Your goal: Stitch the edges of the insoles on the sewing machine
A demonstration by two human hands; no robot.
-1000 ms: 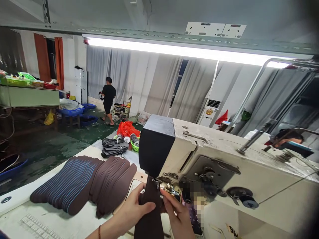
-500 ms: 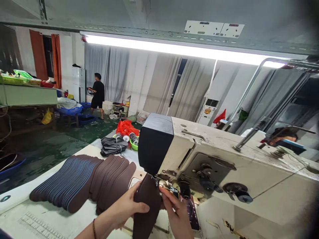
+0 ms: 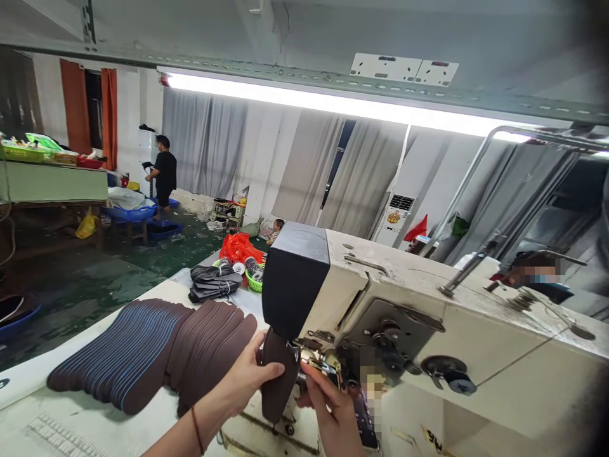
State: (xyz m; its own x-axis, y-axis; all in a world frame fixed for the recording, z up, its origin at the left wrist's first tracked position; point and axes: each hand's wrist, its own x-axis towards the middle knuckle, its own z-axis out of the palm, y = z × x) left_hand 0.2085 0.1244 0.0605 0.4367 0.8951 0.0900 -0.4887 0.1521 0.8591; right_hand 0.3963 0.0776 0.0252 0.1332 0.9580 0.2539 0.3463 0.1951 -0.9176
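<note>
A dark brown insole (image 3: pixel 280 390) lies under the needle end of the sewing machine (image 3: pixel 394 273), its narrow end pointing down toward me. My left hand (image 3: pixel 250 374) is closed on its left edge, thumb on top and the fingers partly hidden beneath. At its right edge is my right hand (image 3: pixel 335 412), index fingertip beside the small metal parts near the needle. The other right fingers curl under, partly hidden. Left of my hands, brown insoles (image 3: pixel 214 343) lie fanned out, alongside another overlapping row with blue edge lines (image 3: pixel 111 349).
Bundled dark pieces (image 3: pixel 214 282) lie at the table's far edge, beside a green basket (image 3: pixel 255 279) with thread spools and a red plastic bag (image 3: pixel 240 246). A phone (image 3: pixel 364 419) lies under the machine arm. A person (image 3: pixel 164 171) stands across the room near blue tubs.
The insole has moved up and away from me beneath the machine, so its near tip now shows. Both hands stay on it. The person across the room has moved left.
</note>
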